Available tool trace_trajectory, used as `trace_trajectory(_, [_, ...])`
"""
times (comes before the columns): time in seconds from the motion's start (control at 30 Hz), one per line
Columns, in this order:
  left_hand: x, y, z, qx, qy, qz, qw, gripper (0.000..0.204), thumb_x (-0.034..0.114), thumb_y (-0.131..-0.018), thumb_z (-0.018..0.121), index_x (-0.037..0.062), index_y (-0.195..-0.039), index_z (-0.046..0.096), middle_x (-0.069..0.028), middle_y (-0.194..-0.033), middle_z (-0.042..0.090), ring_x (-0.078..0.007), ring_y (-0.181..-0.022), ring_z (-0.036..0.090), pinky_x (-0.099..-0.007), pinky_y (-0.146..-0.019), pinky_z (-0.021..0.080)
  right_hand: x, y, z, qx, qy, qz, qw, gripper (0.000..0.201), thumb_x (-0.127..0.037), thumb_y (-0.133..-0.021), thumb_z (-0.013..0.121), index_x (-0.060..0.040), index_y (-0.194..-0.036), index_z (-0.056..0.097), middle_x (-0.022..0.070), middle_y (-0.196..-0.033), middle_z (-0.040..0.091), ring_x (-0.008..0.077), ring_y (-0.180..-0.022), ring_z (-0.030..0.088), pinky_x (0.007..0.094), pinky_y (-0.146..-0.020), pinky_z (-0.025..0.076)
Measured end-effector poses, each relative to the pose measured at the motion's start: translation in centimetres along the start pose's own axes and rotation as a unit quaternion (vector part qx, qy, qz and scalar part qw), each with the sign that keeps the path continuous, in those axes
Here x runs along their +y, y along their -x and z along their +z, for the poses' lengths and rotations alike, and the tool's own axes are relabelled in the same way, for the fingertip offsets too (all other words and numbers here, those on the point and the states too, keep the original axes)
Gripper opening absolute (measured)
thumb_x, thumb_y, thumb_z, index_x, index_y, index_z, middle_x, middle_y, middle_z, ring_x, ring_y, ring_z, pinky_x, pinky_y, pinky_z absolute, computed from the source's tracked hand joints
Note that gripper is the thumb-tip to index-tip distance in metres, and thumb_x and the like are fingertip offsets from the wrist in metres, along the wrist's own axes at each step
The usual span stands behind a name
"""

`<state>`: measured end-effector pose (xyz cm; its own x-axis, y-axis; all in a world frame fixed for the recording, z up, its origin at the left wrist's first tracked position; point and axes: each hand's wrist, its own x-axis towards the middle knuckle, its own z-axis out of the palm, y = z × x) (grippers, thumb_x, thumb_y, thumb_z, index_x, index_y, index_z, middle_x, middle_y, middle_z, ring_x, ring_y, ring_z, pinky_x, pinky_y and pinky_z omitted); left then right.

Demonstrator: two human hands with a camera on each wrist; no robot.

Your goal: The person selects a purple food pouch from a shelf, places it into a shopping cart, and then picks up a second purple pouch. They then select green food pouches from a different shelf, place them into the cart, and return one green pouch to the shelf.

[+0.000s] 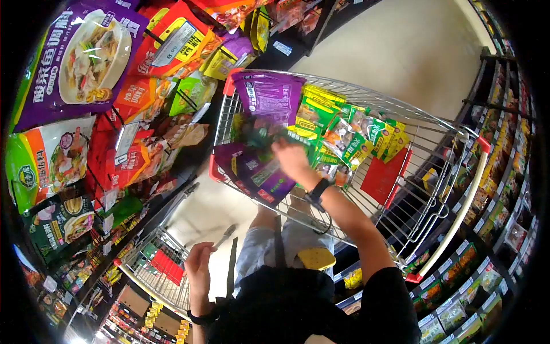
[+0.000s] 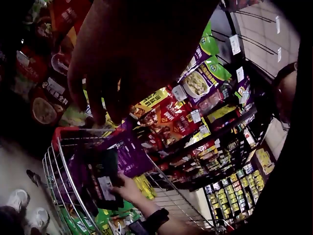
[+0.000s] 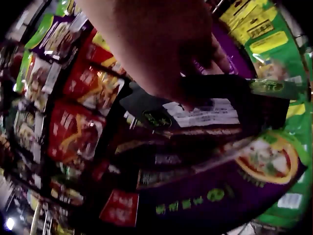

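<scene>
In the head view my right hand (image 1: 293, 163) reaches into a metal shopping cart (image 1: 366, 86) and holds a dark green packet (image 1: 260, 135), blurred there. The right wrist view shows the fingers of my right hand (image 3: 195, 63) gripping that dark packet (image 3: 156, 115), which has a white label. Purple packets (image 1: 269, 94) lie in the cart beside it, one of them (image 3: 195, 200) below the held packet. Green and yellow packets (image 1: 344, 140) lie nearer the cart's handle. Clear of the cart, my left hand (image 1: 199, 265) is raised with loosely bent fingers and nothing in it.
Hanging food packets (image 1: 86, 63) fill the shelf rack on the left. A second cart (image 1: 154, 258) stands at the lower left. More stocked shelves (image 1: 487, 229) run along the right side. Floor (image 1: 401, 46) shows beyond the cart.
</scene>
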<state>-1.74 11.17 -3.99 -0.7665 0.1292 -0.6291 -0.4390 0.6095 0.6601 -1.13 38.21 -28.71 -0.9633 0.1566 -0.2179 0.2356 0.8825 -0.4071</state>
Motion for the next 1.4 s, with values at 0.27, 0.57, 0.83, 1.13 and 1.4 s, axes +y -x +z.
trace_trajectory(0.27, [-0.4,-0.4,1.0,-0.020,-0.006,-0.006,1.000,0.015,0.004,-0.087,0.045,-0.0035,-0.094,0.056,-0.0078,-0.082,0.059,-0.0127,-0.081,0.055,-0.0234,-0.076,0.041,-6.3,4.2,4.3,0.072,0.070,-0.021,0.995,0.014,-0.009,-0.075,0.045,0.0004,-0.085,0.047,0.0337,-0.110,0.048,0.0451,-0.086,0.054,0.0503,-0.082,0.040])
trace_trajectory(0.57, [-0.6,-0.3,1.5,-0.022,-0.011,-0.002,1.000,0.014,0.004,-0.086,0.046,-0.0030,-0.093,0.056,-0.0070,-0.081,0.059,-0.0126,-0.080,0.055,-0.0233,-0.075,0.041,-4.7,2.1,3.8,0.125,0.008,0.112,0.986,0.040,-0.006,-0.073,0.048,0.0010,-0.112,0.043,0.0218,-0.109,0.044,0.0371,-0.100,0.046,0.0454,-0.080,0.039])
trace_trajectory(0.83, [-1.2,0.1,0.5,-0.008,-0.011,0.043,0.999,0.013,0.003,-0.084,0.048,-0.0018,-0.091,0.058,-0.0089,-0.082,0.060,-0.0153,-0.078,0.057,-0.0259,-0.070,0.043,-0.9,0.0,2.6,-0.053,0.012,0.099,0.994,0.016,-0.013,-0.074,0.047,-0.0079,-0.069,0.061,0.0131,-0.071,0.062,0.0260,-0.067,0.062,0.0372,-0.058,0.048])
trace_trajectory(1.13, [0.6,-2.1,3.7,-0.070,-0.256,0.333,0.905,0.042,0.024,-0.073,0.064,0.0081,-0.110,0.054,-0.0139,-0.097,0.056,-0.0308,-0.091,0.051,-0.0392,-0.079,0.041,-2.8,3.6,-14.2,0.048,-0.437,0.267,0.858,0.019,-0.012,-0.068,0.065,0.0042,-0.077,0.062,0.0143,-0.071,0.063,0.0214,-0.064,0.061,0.0315,-0.059,0.047])
trace_trajectory(1.4, [7.1,-0.4,8.7,-0.184,-0.243,0.583,0.753,0.088,0.015,-0.057,0.070,0.0012,-0.131,0.025,-0.0174,-0.135,0.028,-0.0353,-0.127,0.022,-0.0493,-0.101,0.020,-9.2,14.7,-23.8,0.155,-0.695,0.292,0.639,0.020,0.001,-0.076,0.058,0.0047,-0.096,0.057,0.0105,-0.088,0.062,0.0170,-0.075,0.060,0.0292,-0.065,0.048])
